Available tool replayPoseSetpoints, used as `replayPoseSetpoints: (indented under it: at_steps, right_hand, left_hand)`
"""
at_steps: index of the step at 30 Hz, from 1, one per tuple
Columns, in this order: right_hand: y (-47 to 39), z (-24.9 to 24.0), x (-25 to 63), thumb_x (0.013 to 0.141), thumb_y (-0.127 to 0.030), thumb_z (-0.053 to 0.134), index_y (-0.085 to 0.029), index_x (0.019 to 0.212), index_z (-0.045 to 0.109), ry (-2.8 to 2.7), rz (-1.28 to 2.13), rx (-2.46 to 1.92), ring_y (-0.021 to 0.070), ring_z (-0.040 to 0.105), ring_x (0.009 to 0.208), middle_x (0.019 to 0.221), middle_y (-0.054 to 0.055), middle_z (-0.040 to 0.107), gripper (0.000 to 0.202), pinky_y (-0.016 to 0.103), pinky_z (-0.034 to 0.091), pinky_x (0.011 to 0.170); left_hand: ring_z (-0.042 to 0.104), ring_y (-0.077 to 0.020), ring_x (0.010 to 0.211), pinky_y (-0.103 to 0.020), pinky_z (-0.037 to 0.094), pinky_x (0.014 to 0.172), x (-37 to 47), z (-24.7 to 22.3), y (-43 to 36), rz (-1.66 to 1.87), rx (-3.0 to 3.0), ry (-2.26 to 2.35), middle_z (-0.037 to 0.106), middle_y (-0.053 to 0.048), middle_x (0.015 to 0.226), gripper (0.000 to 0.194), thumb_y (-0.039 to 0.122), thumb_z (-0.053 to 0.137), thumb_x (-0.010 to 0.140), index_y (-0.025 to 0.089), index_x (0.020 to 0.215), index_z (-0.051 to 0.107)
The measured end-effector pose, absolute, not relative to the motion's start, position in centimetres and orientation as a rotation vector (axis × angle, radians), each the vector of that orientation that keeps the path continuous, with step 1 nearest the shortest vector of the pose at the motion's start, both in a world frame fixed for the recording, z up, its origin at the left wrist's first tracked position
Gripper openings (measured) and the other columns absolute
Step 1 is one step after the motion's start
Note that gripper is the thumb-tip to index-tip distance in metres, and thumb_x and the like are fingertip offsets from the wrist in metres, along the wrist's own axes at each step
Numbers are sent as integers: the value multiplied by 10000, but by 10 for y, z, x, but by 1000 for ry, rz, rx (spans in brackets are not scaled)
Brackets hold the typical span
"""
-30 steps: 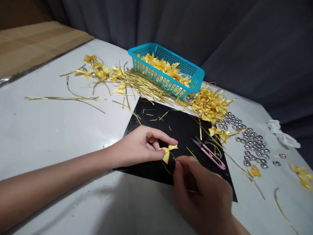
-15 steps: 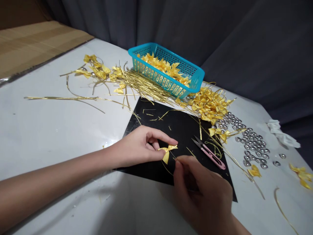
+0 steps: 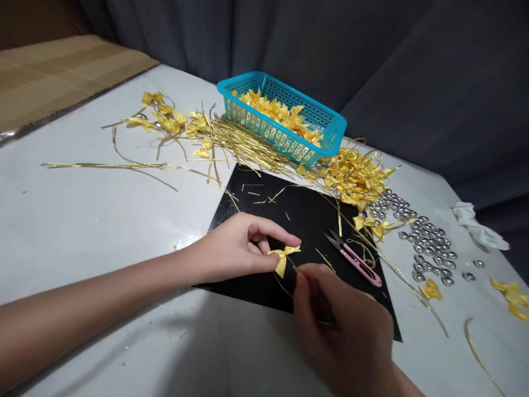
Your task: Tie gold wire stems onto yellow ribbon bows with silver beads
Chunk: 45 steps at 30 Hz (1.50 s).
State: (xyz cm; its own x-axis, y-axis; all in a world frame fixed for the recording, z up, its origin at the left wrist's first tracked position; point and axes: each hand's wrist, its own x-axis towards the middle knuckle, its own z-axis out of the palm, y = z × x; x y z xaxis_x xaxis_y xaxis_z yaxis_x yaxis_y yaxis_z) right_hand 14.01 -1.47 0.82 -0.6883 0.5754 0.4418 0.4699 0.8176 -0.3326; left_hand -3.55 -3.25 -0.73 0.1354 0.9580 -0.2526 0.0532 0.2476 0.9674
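Note:
A small yellow ribbon bow (image 3: 281, 260) is pinched between the thumb and index finger of my left hand (image 3: 252, 242), over the black mat (image 3: 264, 220). My right hand (image 3: 343, 320), just below and to the right, pinches a thin gold cord (image 3: 291, 264) that runs up to the bow. A loop of cord hangs under the bow between the hands. Most of my right hand's other fingers are curled and in shadow. Pink-handled thread snips (image 3: 356, 260) lie on the mat beyond my right hand, with gold cord scraps around them.
A blue basket (image 3: 281, 140) of yellow bows stands at the back. Before it lies a bundle of gold cords (image 3: 243, 144). To the right are a heap of corded bows (image 3: 355, 173), many silver beads (image 3: 432, 242) and a crumpled white item (image 3: 479, 226). Cardboard (image 3: 74, 77) borders the left.
Almost nothing differs. Both hands keep their pinches on the bow and the cord, in nearly the same place.

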Motion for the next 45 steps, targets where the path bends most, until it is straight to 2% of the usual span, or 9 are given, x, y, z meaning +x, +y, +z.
replayPoseSetpoints:
  at_steps: [13,32,45]
  right_hand:
    - [-15,8,140,800,-90,463,-176,703,514,-2470,268,-789,38,399,309,427,-82,430,140,163,271,346]
    - [-12,9,141,804,-84,468,-153,709,531,-2476,274,-749,35,394,315,431,-76,425,134,171,271,354]
    - [-13,9,140,809,-87,458,-145,684,530,-2475,264,-742,34,390,315,428,-67,427,155,182,275,359]
  left_hand:
    - [343,-16,496,-155,276,447,-37,-7,-34,890,1092,1229,620,-67,987,386,178,646,674,189,1056,697]
    - [369,-37,526,-168,291,464,-36,-9,-32,888,1113,1241,614,-60,942,371,196,631,692,205,1056,697]
    - [371,-36,527,-160,292,451,-36,-8,-33,897,1108,1231,621,-64,987,379,182,638,672,196,1045,702]
